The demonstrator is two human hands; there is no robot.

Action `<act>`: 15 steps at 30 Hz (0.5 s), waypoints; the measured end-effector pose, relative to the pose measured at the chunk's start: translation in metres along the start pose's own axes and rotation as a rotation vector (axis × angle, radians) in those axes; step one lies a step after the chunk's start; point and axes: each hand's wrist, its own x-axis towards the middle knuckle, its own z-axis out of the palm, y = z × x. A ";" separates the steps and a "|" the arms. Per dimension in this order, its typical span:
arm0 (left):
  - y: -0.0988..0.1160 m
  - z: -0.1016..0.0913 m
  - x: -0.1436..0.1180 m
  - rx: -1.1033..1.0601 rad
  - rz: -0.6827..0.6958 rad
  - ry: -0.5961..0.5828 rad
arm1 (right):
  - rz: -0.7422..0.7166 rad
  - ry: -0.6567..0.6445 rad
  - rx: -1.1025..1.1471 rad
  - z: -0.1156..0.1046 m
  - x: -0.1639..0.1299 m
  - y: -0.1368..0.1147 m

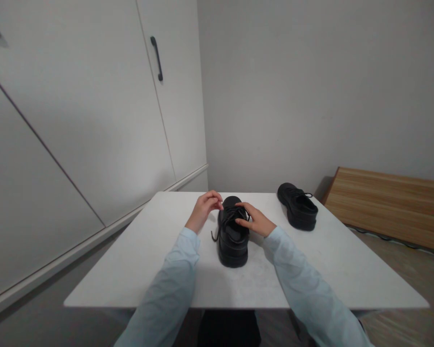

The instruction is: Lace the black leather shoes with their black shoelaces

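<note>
A black lace-up shoe sits upright on the white table in front of me, its toe pointing away and its heel nearest me. Its black shoelace lies across the top in loose strands, and one end hangs over the left side. My right hand rests on the shoe from the right, with thumb and fingers about the laces and the edge of the opening. My left hand hovers at the shoe's left side by the laces. Its fingers are loosely bent and apart, with nothing visible in them.
Farther right on the white table stands a second black shoe, its lace tied. Beyond the table are a grey wall and white cabinet doors with a dark handle. A wood-grain panel is at the right.
</note>
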 end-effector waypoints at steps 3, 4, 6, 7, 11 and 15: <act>-0.003 0.000 0.002 0.126 -0.009 -0.023 | 0.035 0.015 0.071 -0.001 0.000 -0.003; -0.004 0.000 0.002 0.173 -0.003 -0.030 | 0.042 0.029 0.099 -0.002 0.001 -0.004; -0.006 0.000 0.003 0.272 0.027 -0.056 | 0.054 0.079 0.146 -0.003 0.002 -0.004; -0.008 0.000 0.003 0.316 0.044 -0.075 | 0.062 0.112 0.163 -0.003 0.003 -0.003; -0.015 -0.002 0.004 0.426 0.079 -0.171 | 0.100 0.234 0.168 -0.005 0.004 0.001; -0.021 -0.005 0.004 0.500 0.102 -0.242 | 0.116 0.268 0.113 -0.005 0.005 0.004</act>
